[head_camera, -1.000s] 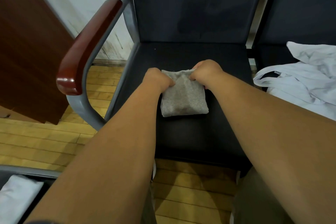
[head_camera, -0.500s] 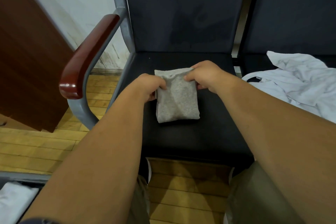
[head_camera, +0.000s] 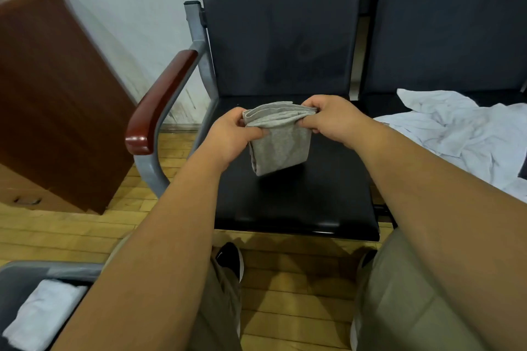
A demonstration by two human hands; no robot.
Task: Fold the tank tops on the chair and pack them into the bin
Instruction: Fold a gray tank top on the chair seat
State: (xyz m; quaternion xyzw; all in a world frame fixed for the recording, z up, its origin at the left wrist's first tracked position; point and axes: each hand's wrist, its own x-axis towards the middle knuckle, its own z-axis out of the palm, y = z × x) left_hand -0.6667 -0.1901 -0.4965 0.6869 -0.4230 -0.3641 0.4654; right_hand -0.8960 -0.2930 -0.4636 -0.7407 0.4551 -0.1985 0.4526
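Centre of the frame: we see both forearms reach up from the lower edge toward the dark seat of the chair (head_camera: 299, 202). The left hand (head_camera: 232, 137) and the right hand (head_camera: 330, 120) meet there, knuckles turned away from the camera. Between them hangs the folded grey tank top (head_camera: 281, 148), a compact packet whose layered upper edge faces up.

The left hand pinches the packet's upper left corner: the thumb lies across the near face and the fingers curl behind the cloth. The right hand pinches the upper right corner in the same manner, thumb near and fingers folded over the top edge. The packet's lower end hangs just over the seat; we cannot tell whether it touches.

Right of the frame: loose white tank tops (head_camera: 462, 134) lie crumpled on the neighbouring seat, well apart from the hands.

Lower left corner: we note the grey rim of the bin (head_camera: 25, 271), with a folded white garment (head_camera: 42, 313) inside it.

Left of the seat: the red-brown armrest (head_camera: 162, 102) and, in the upper left, a wooden cabinet (head_camera: 57, 94). Below, a dark shoe (head_camera: 229, 259) rests on the wooden floor (head_camera: 299, 279).
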